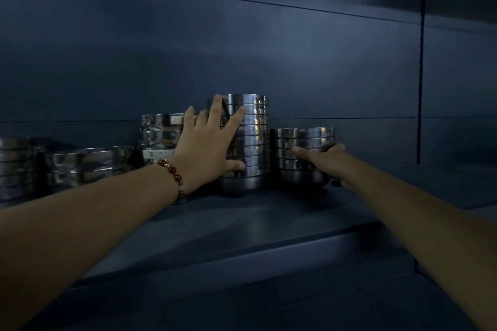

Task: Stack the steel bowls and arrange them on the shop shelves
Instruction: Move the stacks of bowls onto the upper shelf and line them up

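Observation:
A tall stack of steel bowls [254, 140] stands on the dark shelf [269, 220], near the back wall. My left hand [207, 142] lies against its left side with the fingers spread and straight, the thumb low on the stack. Right beside it stands a shorter stack of steel bowls [304, 153]. My right hand [326, 160] wraps around the short stack's right side, its thumb pressed on the front and its fingers hidden behind the bowls.
More steel ware sits to the left: labelled containers [161, 137], a low stack [88, 166] and another stack [16, 166] at the frame's edge. A dark vertical strip [420, 75] runs down the back panel at the right.

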Demonstrator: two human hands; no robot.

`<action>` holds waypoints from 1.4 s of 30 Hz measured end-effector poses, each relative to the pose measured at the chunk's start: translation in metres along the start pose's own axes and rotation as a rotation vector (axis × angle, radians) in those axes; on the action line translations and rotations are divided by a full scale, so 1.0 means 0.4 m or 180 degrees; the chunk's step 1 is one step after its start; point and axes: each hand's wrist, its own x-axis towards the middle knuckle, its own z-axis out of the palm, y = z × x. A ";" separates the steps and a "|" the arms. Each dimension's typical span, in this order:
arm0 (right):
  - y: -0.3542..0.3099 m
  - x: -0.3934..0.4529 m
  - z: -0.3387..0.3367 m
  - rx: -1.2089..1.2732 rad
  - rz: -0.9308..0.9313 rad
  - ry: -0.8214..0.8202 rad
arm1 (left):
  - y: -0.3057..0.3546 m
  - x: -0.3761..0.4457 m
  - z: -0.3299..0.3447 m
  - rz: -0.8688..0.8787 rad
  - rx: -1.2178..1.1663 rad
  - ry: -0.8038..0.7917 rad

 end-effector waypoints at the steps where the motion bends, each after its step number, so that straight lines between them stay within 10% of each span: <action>1: -0.003 0.007 0.008 0.0012 0.0027 0.0001 | -0.002 0.000 0.001 0.0003 -0.0002 -0.0001; 16: -0.002 0.016 0.030 0.0006 0.0142 0.0063 | -0.033 -0.048 -0.013 -0.0012 -0.0342 -0.0002; 27: -0.143 -0.175 0.186 -0.0350 -0.1312 -0.0137 | -0.378 -0.331 -0.032 -0.1939 -0.1430 -0.0791; 39: -0.156 -0.138 0.238 -0.0897 -0.0819 -0.0081 | -0.491 -0.414 -0.060 -0.1482 -0.1144 -0.0056; 42: -0.153 -0.140 0.201 -0.1342 -0.1252 0.0244 | -0.595 -0.462 -0.070 -0.2075 -0.0850 0.0225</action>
